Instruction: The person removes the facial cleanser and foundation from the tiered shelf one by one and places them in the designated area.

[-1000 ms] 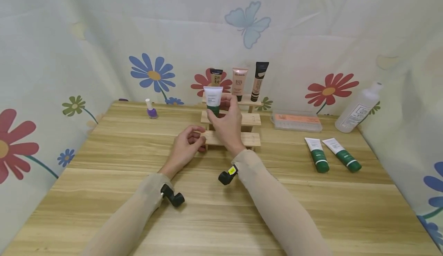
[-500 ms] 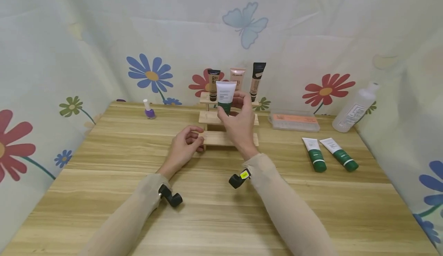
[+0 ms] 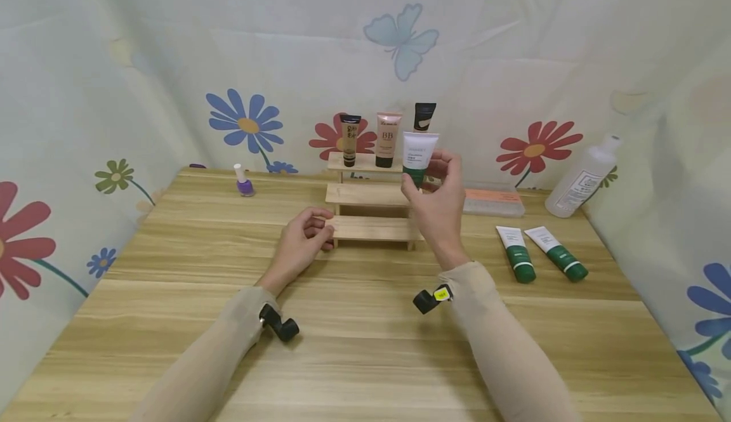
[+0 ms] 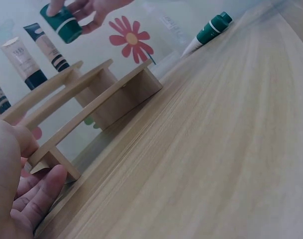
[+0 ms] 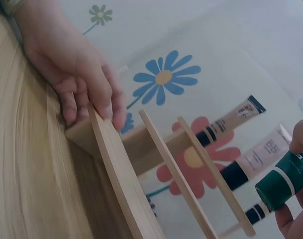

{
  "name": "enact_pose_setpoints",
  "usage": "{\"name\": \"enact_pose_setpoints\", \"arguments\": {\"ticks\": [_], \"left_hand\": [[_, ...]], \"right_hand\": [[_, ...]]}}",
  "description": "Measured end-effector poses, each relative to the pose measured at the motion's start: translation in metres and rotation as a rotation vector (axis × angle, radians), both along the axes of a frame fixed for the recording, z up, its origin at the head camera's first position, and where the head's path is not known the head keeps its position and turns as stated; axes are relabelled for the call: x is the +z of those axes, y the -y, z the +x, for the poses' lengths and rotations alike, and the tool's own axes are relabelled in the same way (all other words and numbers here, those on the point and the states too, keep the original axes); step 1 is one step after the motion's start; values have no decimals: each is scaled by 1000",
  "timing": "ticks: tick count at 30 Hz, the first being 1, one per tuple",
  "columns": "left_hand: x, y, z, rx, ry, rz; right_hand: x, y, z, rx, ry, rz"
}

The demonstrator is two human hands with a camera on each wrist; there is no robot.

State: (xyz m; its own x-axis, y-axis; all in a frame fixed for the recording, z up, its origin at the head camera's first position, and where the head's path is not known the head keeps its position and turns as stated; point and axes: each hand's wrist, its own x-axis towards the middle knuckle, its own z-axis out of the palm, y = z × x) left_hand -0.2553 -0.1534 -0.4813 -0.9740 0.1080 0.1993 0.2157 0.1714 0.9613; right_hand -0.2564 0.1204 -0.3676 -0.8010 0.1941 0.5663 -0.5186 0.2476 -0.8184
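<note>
My right hand [image 3: 442, 209] holds a small white-and-green squeeze tube [image 3: 419, 151] upright, cap down, in the air before the right end of a three-step wooden stand [image 3: 374, 227]. In the right wrist view its green cap [image 5: 280, 184] shows between thumb and fingers. The left hand [image 3: 298, 242] grips the left end of the stand's lowest step, thumb and fingers about the board's end in the left wrist view. On the top step stand a gold tube with a black cap [image 3: 349, 139], a pink BB cream tube [image 3: 388, 139] and a black-topped tube [image 3: 424, 116], partly hidden by the held one.
Two more white-and-green tubes [image 3: 516, 254] lie on the table at right. Behind them are a flat clear case [image 3: 493, 201] with an orange label and a tilted white bottle [image 3: 582, 178]. A purple nail polish bottle [image 3: 244, 184] stands at back left. Flowered cloth hangs behind.
My right hand has carried the white-and-green tube rightward, from in front of the gold tube to in front of the black-topped one. The left hand has stayed at the stand's left end.
</note>
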Motion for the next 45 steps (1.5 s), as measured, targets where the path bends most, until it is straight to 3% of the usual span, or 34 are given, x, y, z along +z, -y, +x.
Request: {"name": "enact_pose_setpoints", "arguments": {"ticks": [12,20,31,45], "left_hand": [[3,-2,-1,-4,-1,-8],[1,-2,0,0,-1,-18],[0,0,1,5,2,-14],[-2,0,0,6,6,-16]], "right_hand": [[-11,-59,6,-144,34,-28],[-32,-88,21,-186,93,32],[-68,-110,37,-204,210,129],[-98,-127,49,-212,371,199]]}}
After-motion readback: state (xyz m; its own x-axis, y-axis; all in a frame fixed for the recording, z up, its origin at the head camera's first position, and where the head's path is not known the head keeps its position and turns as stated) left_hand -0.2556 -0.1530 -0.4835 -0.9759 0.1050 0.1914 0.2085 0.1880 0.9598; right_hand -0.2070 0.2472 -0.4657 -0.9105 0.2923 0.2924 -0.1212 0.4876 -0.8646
